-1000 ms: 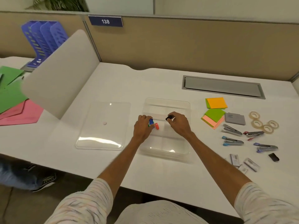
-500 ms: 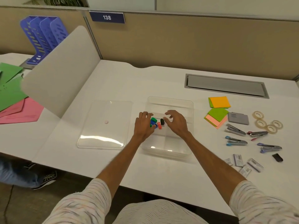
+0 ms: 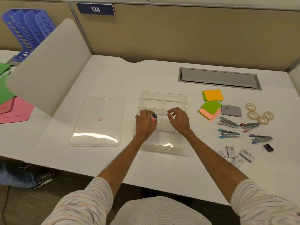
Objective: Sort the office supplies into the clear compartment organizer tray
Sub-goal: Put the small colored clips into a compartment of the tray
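Head view. The counter point(image 3: 113, 82) carries all items. The organizer tray point(image 3: 163, 94) is set at its centre, with the lid point(image 3: 97, 120) laid flat just beside it on the left. Little is seen in the compartments, so the task is judged to be at an early stage.

The left hand point(image 3: 144, 125) is held over the left side of the tray, at the middle row. The right hand point(image 3: 178, 118) is held over the tray centre. Its fingers are loosely curled, its grip is released, and nothing is seen in it.

Unsorted supplies are laid out to the right, apart from the tray: sticky notes point(image 3: 212, 95), staplers point(image 3: 228, 133), tape rolls point(image 3: 259, 114) and staple boxes point(image 3: 230, 151).

Several small coloured pieces point(image 3: 154, 116) are grasped in the clenched left grip. Black, red and green are visible, but the kind of item cannot be told.

The step in hand is judged to be the deposit of these pieces in one compartment.

1. The left hand should be lowered until the pieces are below the divider tops, since clear walls are easily misjudged.
2. The grip should be released gradually, so that no piece bounces into a neighbouring compartment.
3. The tray, probably light, may be steadied at its rim by the right hand.
4. Any stray piece should be returned before the next item is fetched.
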